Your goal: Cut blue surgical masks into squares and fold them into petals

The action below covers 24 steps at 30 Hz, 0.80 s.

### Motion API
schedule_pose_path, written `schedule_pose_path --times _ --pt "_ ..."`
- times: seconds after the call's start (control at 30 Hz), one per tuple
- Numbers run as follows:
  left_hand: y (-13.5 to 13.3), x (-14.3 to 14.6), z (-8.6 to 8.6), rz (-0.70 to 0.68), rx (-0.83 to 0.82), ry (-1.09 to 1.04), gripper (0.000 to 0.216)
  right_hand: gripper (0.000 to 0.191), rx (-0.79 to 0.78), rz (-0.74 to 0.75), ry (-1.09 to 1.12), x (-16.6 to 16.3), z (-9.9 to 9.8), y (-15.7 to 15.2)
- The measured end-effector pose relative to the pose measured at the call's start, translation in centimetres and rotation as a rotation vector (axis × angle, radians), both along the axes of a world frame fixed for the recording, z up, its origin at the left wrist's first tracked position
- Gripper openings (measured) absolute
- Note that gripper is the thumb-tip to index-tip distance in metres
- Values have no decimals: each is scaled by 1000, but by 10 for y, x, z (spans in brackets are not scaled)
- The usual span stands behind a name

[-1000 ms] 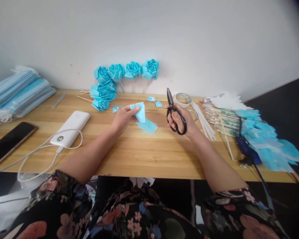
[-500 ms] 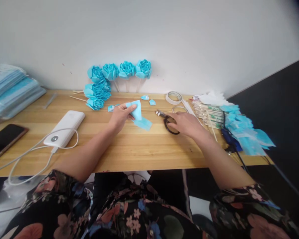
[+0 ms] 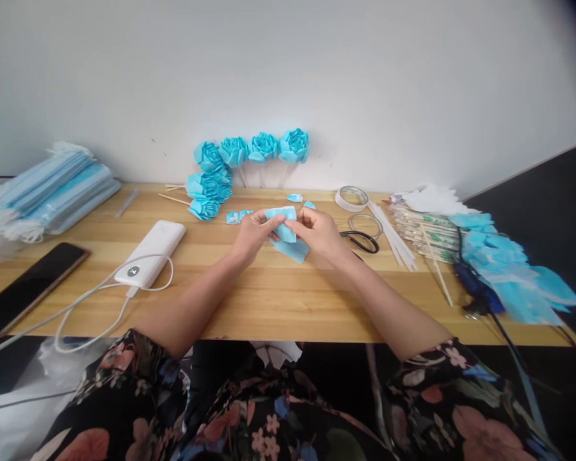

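My left hand point(image 3: 253, 239) pinches a folded light-blue piece of fabric-like sheet point(image 3: 287, 232) between thumb and fingers. On its right side, my right hand point(image 3: 320, 234) closes its thumb and fingertips on the same piece. Beneath both hands lies a flat light-blue strip point(image 3: 292, 250) on the wooden table point(image 3: 288, 301). Small blue scraps point(image 3: 239, 217) are scattered behind the hands. Black-handled scissors point(image 3: 365, 239) rest just right of my right hand, their blades mostly hidden by it.
Blue handmade flowers on sticks point(image 3: 295, 146) lean on the wall. At left are stacked face masks point(image 3: 62, 186), a phone point(image 3: 33, 285) and a cabled white power bank point(image 3: 151, 253). Tape rolls point(image 3: 351, 198), white strips point(image 3: 392, 235), packed sticks point(image 3: 425, 234), a corded blue tool point(image 3: 477, 285) and blue pieces point(image 3: 518, 282) lie right.
My right hand has let go of the scissors and moved left onto the blue piece. My left hand still holds that piece. The whole view has shifted slightly.
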State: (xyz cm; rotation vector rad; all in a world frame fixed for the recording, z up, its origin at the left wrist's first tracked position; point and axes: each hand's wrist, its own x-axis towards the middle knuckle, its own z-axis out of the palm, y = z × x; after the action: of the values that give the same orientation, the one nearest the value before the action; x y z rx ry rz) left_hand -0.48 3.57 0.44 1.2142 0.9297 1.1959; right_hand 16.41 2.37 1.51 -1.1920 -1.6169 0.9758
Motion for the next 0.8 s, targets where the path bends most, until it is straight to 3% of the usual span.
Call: schedule_pose_path --times 0.13,0.3,0.57,0.8 --pt "5 -3 -1 25 -42 -30 42 32 -33 -77 202 4 -13 0" --pt "5 -5 -2 23 -8 20 38 31 8 -134 190 6 -18 -4" --pt "6 -4 -2 44 17 103 38 38 -142 8 377 4 -25 -3" --pt "4 -1 -5 8 34 161 37 35 -87 -99 264 4 -28 -5"
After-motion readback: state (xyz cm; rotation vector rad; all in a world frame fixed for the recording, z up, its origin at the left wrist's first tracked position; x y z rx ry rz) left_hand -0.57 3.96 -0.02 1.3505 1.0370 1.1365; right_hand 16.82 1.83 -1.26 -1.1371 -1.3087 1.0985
